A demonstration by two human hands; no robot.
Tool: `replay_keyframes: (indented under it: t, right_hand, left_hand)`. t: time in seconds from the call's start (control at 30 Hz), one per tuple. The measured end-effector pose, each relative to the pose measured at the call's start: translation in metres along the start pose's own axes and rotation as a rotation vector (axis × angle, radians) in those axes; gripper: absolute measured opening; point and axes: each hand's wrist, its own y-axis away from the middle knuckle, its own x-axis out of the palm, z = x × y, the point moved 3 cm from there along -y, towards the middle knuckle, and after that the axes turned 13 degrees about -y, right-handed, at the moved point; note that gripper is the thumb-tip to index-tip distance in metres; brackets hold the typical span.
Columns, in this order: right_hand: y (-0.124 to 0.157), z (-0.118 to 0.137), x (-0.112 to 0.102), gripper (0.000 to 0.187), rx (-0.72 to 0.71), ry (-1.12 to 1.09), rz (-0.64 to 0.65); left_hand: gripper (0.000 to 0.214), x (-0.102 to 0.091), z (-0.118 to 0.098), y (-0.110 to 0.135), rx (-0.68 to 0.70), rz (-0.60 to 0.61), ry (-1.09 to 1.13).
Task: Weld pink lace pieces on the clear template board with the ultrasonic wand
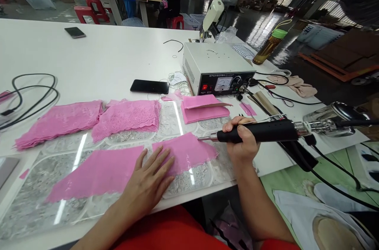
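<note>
My left hand (149, 179) lies flat, fingers spread, on a long strip of pink lace (100, 171) spread over a glass sheet (35, 187) on the white table. My right hand (241, 139) is wrapped round the black handle of a corded cutting tool (260, 131). Its metal tip points left and sits just above the right end of the lace piece (189, 151). The tool's cable runs off the table's right edge.
A white control box (216, 66) with a dial stands behind the work. Stacks of pink lace (59, 120) and folded pink fabric (201, 108) lie beyond the glass. Two phones (149, 86) and black cables (32, 96) rest on the table. Another person sits at a far table.
</note>
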Motion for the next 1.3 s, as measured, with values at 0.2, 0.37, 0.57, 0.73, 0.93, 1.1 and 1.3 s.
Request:
replay_keyframes:
  t: [0.2, 0.37, 0.57, 0.73, 0.93, 1.1, 1.3]
  right_hand:
    - [-0.001, 0.010, -0.007, 0.009, -0.032, -0.014, -0.038]
    - [0.002, 0.022, -0.014, 0.009, -0.045, 0.010, -0.015]
    - [0.004, 0.021, -0.013, 0.009, -0.045, 0.001, 0.008]
    - [0.002, 0.019, -0.013, 0.008, -0.036, 0.015, 0.019]
    - [0.001, 0.030, -0.018, 0.009, -0.059, 0.029, 0.029]
    - [0.003, 0.042, -0.027, 0.010, -0.090, 0.077, 0.010]
    - [0.005, 0.043, -0.031, 0.011, -0.089, 0.100, 0.005]
  left_hand:
    - [0.040, 0.001, 0.001, -0.001, 0.017, -0.008, -0.010]
    - [0.038, -0.001, 0.001, -0.002, 0.035, -0.003, -0.023]
    - [0.040, -0.002, 0.001, -0.002, 0.038, 0.021, -0.029]
    - [0.040, -0.002, 0.002, -0.002, 0.036, 0.010, -0.022]
    - [0.041, -0.002, 0.002, -0.002, 0.038, 0.004, -0.018]
    - [0.040, -0.002, 0.002, -0.003, 0.052, 0.000, -0.022]
    - [0.039, -0.003, 0.002, -0.002, 0.056, 0.000, -0.032]
